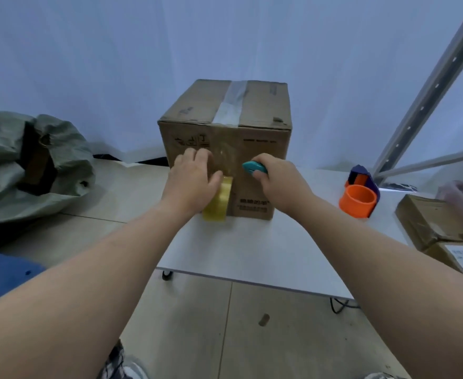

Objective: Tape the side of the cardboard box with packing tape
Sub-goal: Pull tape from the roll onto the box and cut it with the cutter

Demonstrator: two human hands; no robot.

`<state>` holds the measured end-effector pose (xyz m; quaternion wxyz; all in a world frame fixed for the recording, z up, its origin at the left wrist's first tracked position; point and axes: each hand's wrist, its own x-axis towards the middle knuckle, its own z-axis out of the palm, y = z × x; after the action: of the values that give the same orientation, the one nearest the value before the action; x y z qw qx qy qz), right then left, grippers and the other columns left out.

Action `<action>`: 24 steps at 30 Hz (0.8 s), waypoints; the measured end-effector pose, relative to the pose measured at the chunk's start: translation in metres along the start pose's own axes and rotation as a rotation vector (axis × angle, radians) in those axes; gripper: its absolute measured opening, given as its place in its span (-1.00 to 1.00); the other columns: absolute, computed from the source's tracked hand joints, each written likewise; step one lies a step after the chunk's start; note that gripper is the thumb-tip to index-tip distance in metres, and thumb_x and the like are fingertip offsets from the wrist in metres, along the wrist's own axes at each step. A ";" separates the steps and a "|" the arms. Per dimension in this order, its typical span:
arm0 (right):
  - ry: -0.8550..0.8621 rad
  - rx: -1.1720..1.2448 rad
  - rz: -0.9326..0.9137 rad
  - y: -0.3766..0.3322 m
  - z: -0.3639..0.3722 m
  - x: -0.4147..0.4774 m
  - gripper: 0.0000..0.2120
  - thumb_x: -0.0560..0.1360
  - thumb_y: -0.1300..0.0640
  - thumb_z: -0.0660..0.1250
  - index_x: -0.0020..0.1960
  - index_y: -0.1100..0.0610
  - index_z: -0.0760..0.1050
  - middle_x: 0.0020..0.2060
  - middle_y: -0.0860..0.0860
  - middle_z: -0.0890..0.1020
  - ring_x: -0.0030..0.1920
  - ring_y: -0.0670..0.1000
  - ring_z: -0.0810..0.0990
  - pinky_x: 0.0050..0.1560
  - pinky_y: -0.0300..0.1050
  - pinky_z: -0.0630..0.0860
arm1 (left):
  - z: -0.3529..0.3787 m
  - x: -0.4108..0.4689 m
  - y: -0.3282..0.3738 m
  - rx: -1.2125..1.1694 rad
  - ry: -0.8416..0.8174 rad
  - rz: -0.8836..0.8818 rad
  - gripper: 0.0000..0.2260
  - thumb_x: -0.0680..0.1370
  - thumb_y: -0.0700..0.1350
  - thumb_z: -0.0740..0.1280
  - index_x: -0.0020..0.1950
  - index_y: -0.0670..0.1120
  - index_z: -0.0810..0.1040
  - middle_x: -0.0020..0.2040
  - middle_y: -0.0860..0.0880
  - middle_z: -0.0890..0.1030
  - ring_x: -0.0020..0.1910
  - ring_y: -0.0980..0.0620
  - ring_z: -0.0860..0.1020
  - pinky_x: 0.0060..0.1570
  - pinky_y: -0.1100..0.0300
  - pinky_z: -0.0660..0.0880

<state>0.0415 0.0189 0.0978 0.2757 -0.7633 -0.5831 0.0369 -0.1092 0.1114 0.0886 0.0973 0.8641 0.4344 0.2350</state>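
Note:
A brown cardboard box (263, 138) stands on the far left corner of the white table (252, 250), with clear tape along its top seam. A strip of clear tape runs down its near side to a yellowish tape roll (219, 201) that hangs low against the box. My left hand (193, 179) lies on the box's near side just above the roll, thumb touching the roll. My right hand (277, 179) is closed around a small teal cutter (253, 167), whose tip points at the tape strip.
An orange and dark blue tape dispenser (359, 195) sits on the table at right. Two smaller cardboard boxes (430, 222) lie at the right edge. A grey-green sack (30, 165) lies on the floor at left. A metal rack post (433, 86) rises at right.

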 end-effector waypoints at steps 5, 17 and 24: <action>0.176 -0.098 -0.127 0.000 -0.002 0.007 -0.73 0.56 0.08 0.22 0.23 0.10 0.47 -0.03 0.08 0.61 -0.02 0.08 0.52 -0.01 0.03 0.53 | 0.001 0.007 -0.008 -0.304 0.047 -0.180 -0.52 0.56 0.01 0.29 0.40 -0.13 0.27 0.34 -0.15 0.33 0.32 -0.12 0.36 0.29 0.07 0.32; 0.198 0.334 0.258 0.006 0.017 -0.005 -0.80 0.49 0.09 0.36 0.11 0.06 0.57 0.40 0.10 0.21 0.29 0.07 0.34 0.26 -0.22 0.28 | 0.003 0.017 -0.016 -0.817 0.056 -0.523 -0.12 0.38 0.14 0.48 0.51 -0.12 0.07 0.47 -0.11 0.22 0.43 -0.11 0.30 0.42 -0.06 0.28; 0.149 0.386 0.280 0.017 0.002 -0.011 -0.79 0.47 0.05 0.38 0.10 0.03 0.57 0.22 0.04 0.32 0.07 -0.02 0.41 0.31 0.01 0.43 | -0.005 0.004 -0.003 -0.683 -0.041 -0.532 -0.07 0.38 0.21 0.44 0.51 -0.15 0.01 0.50 -0.12 0.11 0.45 -0.17 0.25 0.40 -0.12 0.27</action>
<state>0.0521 0.0069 0.0854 0.4509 -0.7704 -0.4319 0.1294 -0.1119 0.1161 0.0924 0.4434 0.6445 0.5375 0.3149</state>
